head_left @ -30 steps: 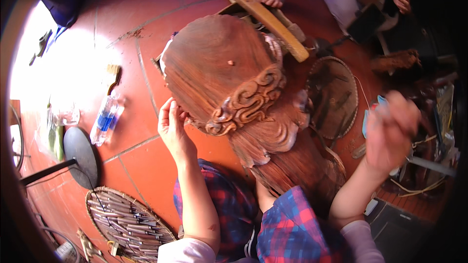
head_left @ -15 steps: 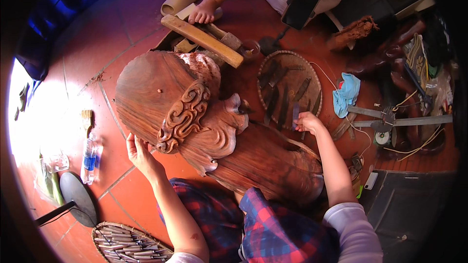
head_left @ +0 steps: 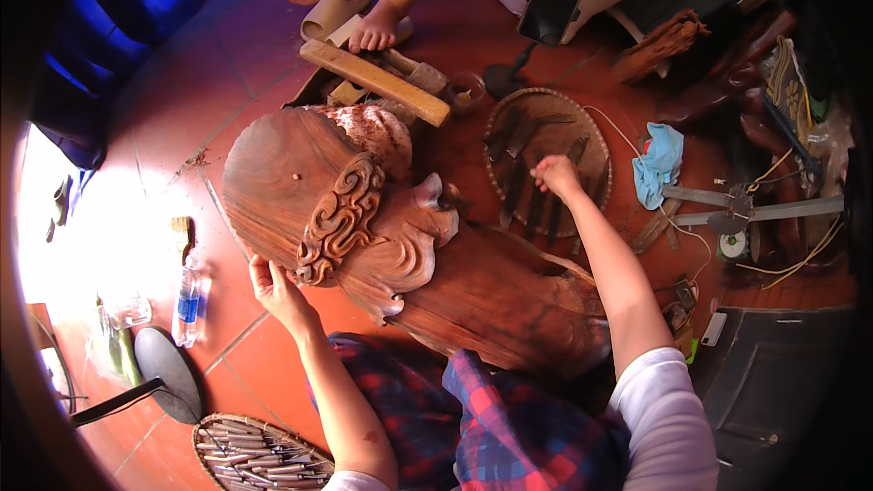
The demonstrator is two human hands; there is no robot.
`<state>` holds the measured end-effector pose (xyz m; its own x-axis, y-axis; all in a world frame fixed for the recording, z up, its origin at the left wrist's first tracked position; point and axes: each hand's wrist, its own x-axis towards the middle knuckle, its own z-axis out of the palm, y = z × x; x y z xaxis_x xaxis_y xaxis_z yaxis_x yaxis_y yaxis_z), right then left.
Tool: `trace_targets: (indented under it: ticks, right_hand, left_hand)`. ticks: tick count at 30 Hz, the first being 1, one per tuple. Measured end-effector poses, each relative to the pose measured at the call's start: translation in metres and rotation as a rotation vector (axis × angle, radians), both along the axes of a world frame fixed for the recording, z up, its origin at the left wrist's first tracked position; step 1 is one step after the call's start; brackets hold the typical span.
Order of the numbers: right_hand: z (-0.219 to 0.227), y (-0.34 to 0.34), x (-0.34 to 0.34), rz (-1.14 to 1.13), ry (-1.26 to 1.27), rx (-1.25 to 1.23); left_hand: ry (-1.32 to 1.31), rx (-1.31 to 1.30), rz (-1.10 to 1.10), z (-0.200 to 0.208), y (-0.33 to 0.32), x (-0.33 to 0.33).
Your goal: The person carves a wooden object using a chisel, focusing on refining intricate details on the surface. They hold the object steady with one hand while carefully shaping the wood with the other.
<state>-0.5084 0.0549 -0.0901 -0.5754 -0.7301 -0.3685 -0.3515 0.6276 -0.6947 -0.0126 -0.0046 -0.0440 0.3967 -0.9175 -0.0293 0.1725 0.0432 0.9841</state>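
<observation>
A large reddish-brown wood carving [head_left: 436, 273] lies across my lap, with a smooth rounded end at the left and a scrolled band. My left hand [head_left: 275, 286] is beside the lower edge of that rounded end, its fingers apart and seemingly touching the wood. Beyond the carving, my right hand [head_left: 555, 175] hovers over a round woven tray [head_left: 596, 141] of dark, flat strips [head_left: 515, 186]. The fingers of this hand are curled in a pinch; whatever they hold, if anything, does not show.
Wooden blocks and a long wooden bar [head_left: 375, 82] lie near another person's bare feet [head_left: 373, 27]. At left are a brush [head_left: 182, 235], a water bottle [head_left: 187, 305] and a basket of tools [head_left: 259, 455]. A blue cloth [head_left: 658, 164] and metal bars [head_left: 773, 210] lie right.
My right hand has moved up and slightly left, farther over the tray. The greyish strip at its fingers before no longer shows there. My left hand stays by the carving's edge.
</observation>
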Motion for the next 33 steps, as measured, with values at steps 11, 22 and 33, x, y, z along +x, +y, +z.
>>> trace_targets:
  ticks: [11, 22, 33]
  right_hand:
    - [-0.034, -0.088, 0.042, -0.142, -0.153, 0.091]
    - [0.076, -0.057, 0.053, -0.100, -1.035, -0.508]
    - [0.267, 0.039, 0.157, 0.344, -1.119, -0.879]
  left_hand:
    - [-0.035, -0.046, -0.075, 0.002, 0.003, 0.009]
    - [0.195, 0.095, -0.021, 0.015, 0.003, 0.024]
    - [0.263, 0.162, -0.006, 0.022, -0.002, 0.020]
